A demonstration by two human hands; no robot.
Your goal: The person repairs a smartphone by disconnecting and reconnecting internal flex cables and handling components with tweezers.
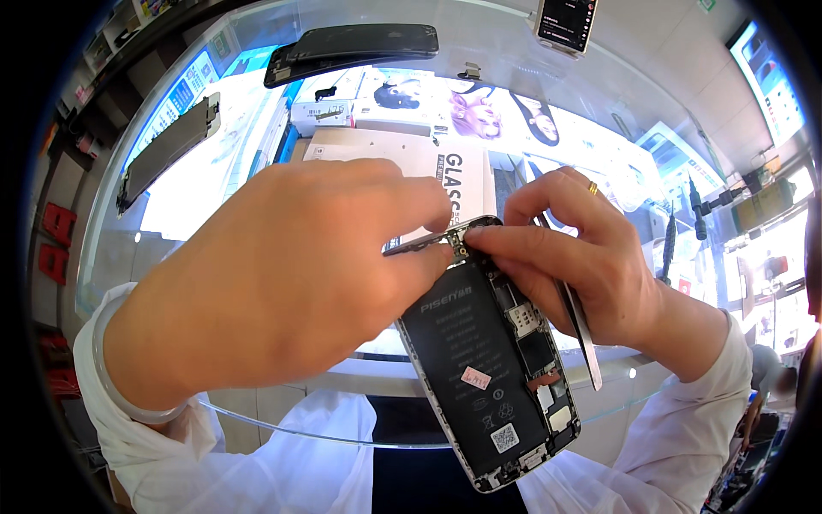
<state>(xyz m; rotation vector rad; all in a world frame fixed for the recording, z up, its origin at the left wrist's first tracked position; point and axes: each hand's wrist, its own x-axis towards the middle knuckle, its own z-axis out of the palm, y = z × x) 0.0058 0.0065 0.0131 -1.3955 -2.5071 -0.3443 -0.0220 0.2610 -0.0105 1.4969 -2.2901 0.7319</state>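
At the far left of the glass desk [257, 94], a long dark screen panel [167, 150] is laid flat, well apart from the work, and a second dark panel [351, 47] is set further back. The left hand [274, 274] is held over the desk edge, its fingers [419, 261] closed together on the top end of an opened phone [492, 377], where a thin dark strip [411, 247] is seen jutting leftward from under the fingertips. The phone is held above the near rim of the desk, its long axis slanted from the upper left, at the fingertips, down to the lower right, toward the body; the black battery [467, 360] is turned up. The right hand [591, 265] is met with at the same top corner from the right, its fingers pinched on that corner, while metal tweezers [578, 321] are tucked along the palm, pointing down. Both hands are equally near the corner. Open room is left below the phone's lower end; tools [695, 210] are stood at the far right.
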